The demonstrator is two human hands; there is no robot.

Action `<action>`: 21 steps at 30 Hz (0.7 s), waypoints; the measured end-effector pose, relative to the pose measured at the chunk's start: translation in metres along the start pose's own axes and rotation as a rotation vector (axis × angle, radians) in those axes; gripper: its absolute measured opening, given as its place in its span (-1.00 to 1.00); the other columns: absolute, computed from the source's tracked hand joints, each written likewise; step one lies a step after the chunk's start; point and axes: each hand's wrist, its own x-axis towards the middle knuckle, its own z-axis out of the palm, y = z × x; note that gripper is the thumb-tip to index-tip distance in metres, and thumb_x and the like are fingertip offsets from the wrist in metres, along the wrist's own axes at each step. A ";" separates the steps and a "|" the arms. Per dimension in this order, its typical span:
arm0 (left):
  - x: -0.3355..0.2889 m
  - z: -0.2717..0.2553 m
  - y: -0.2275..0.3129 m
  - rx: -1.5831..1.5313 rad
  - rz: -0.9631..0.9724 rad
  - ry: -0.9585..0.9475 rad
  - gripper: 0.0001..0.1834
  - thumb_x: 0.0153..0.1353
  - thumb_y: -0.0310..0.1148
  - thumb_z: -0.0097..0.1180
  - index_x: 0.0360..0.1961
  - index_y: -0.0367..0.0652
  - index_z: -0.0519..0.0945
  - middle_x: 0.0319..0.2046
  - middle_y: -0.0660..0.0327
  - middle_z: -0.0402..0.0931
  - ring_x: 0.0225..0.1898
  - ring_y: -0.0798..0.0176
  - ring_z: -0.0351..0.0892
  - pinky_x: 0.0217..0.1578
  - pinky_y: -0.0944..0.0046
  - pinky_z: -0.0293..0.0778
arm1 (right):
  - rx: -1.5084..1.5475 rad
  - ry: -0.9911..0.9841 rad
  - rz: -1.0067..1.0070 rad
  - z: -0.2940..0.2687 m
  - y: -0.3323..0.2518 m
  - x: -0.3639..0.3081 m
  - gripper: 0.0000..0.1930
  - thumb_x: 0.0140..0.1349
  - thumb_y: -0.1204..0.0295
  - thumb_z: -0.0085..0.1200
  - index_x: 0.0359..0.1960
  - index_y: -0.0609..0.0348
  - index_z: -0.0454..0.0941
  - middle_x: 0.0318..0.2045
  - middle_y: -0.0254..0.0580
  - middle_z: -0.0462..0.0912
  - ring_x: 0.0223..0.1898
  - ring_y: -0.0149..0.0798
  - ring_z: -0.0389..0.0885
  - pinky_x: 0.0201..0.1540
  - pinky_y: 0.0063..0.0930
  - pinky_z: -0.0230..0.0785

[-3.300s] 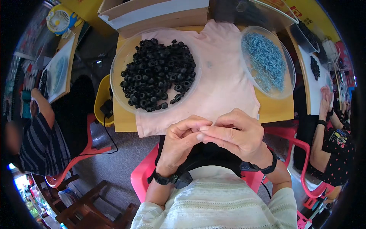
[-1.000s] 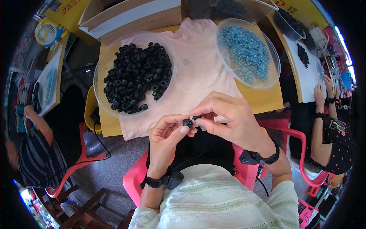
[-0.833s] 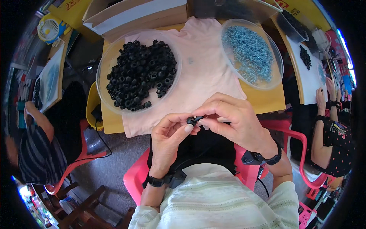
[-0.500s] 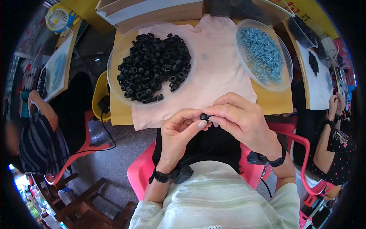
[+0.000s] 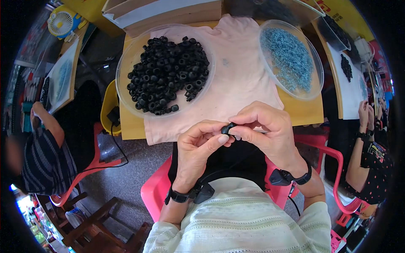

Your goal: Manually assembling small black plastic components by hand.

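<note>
Just past the table's near edge, over my lap, both my hands meet at one small, black, rounded part (image 5: 228, 128). My left hand (image 5: 196, 145) pinches it between thumb and forefinger. From the other side, the thumb and forefinger of my right hand (image 5: 270, 130) close on its upper right end. Whether a second, tiny piece is between the fingers I cannot make out. Beyond my hands on the left, a round clear tray (image 5: 118, 98) holds a heap of similar black hollow parts (image 5: 168, 74). To the right, another clear tray (image 5: 319, 86) holds many tiny light-blue pieces (image 5: 289, 59).
A pale pink shirt (image 5: 240, 80) is spread over the yellow-brown table (image 5: 303, 114). Cardboard boxes (image 5: 168, 19) and a clear bin (image 5: 274, 10) stand behind. A yellow bucket (image 5: 110, 105) sits left of the table. Other people sit at side tables, left and right.
My right fingertips have lifted and shifted slightly on the black part, so more of it shows, now tilted. My left hand keeps its pinch almost in place.
</note>
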 end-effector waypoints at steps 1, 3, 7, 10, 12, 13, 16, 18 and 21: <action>0.000 -0.001 -0.001 -0.007 -0.005 -0.002 -0.79 0.20 -0.57 0.22 -0.13 -0.36 0.59 -0.19 0.05 0.62 -0.26 0.21 0.67 -0.21 0.26 0.63 | -0.042 0.010 -0.033 0.000 0.002 -0.001 -0.85 0.19 0.66 0.21 -0.19 0.34 0.63 -0.35 -0.17 0.65 -0.40 -0.42 0.68 -0.39 -0.63 0.53; 0.000 -0.002 -0.002 -0.020 -0.018 -0.002 -0.79 0.21 -0.54 0.23 -0.13 -0.35 0.59 -0.21 0.05 0.62 -0.27 0.21 0.67 -0.21 0.27 0.63 | -0.107 0.021 -0.077 0.000 0.004 -0.001 -0.84 0.19 0.67 0.21 -0.19 0.32 0.64 -0.35 -0.17 0.65 -0.41 -0.42 0.68 -0.40 -0.63 0.53; 0.002 -0.007 -0.003 -0.133 -0.052 -0.047 -0.81 0.23 -0.58 0.21 -0.12 -0.35 0.59 -0.18 0.02 0.64 -0.22 0.23 0.69 -0.15 0.28 0.61 | -0.159 0.015 -0.108 -0.002 0.006 -0.001 -0.82 0.18 0.66 0.21 -0.17 0.30 0.66 -0.35 -0.17 0.65 -0.42 -0.41 0.67 -0.41 -0.61 0.51; 0.003 -0.009 -0.003 -0.199 -0.108 -0.066 -0.80 0.24 -0.56 0.21 -0.11 -0.35 0.58 -0.16 0.02 0.64 -0.22 0.23 0.68 -0.15 0.29 0.60 | -0.152 0.005 -0.100 -0.004 0.005 0.000 -0.83 0.20 0.65 0.20 -0.16 0.30 0.66 -0.35 -0.17 0.65 -0.42 -0.41 0.67 -0.42 -0.61 0.50; 0.003 -0.007 -0.003 -0.202 -0.139 -0.048 -0.79 0.23 -0.50 0.24 -0.12 -0.32 0.58 -0.20 0.05 0.64 -0.27 0.26 0.67 -0.20 0.31 0.62 | -0.149 -0.005 -0.092 -0.006 0.004 0.001 -0.83 0.20 0.64 0.21 -0.16 0.30 0.66 -0.35 -0.17 0.65 -0.42 -0.41 0.67 -0.41 -0.61 0.50; 0.003 -0.007 -0.003 -0.204 -0.154 -0.038 -0.77 0.23 -0.47 0.26 -0.12 -0.31 0.57 -0.22 0.07 0.63 -0.29 0.27 0.67 -0.23 0.32 0.62 | -0.152 -0.012 -0.090 -0.007 0.004 0.001 -0.82 0.20 0.63 0.21 -0.16 0.29 0.66 -0.35 -0.17 0.65 -0.42 -0.41 0.67 -0.41 -0.60 0.50; 0.004 -0.006 -0.005 -0.212 -0.150 -0.045 -0.79 0.23 -0.47 0.25 -0.13 -0.29 0.58 -0.22 0.07 0.63 -0.29 0.27 0.67 -0.22 0.33 0.62 | -0.196 -0.018 -0.137 -0.008 0.004 0.001 -0.82 0.18 0.62 0.22 -0.16 0.28 0.66 -0.36 -0.18 0.65 -0.41 -0.40 0.67 -0.40 -0.58 0.50; 0.005 -0.004 -0.007 -0.198 -0.138 -0.038 -0.79 0.23 -0.48 0.26 -0.14 -0.29 0.58 -0.22 0.08 0.63 -0.29 0.28 0.67 -0.22 0.33 0.62 | -0.240 -0.010 -0.171 -0.007 0.005 0.002 -0.81 0.17 0.62 0.23 -0.16 0.27 0.67 -0.37 -0.19 0.64 -0.41 -0.38 0.67 -0.40 -0.56 0.50; 0.004 -0.004 -0.008 -0.199 -0.148 -0.026 -0.80 0.22 -0.49 0.26 -0.14 -0.28 0.58 -0.21 0.09 0.63 -0.28 0.28 0.66 -0.21 0.34 0.62 | -0.273 0.006 -0.181 -0.007 0.009 0.002 -0.81 0.16 0.61 0.25 -0.18 0.26 0.67 -0.38 -0.19 0.64 -0.42 -0.35 0.67 -0.40 -0.54 0.51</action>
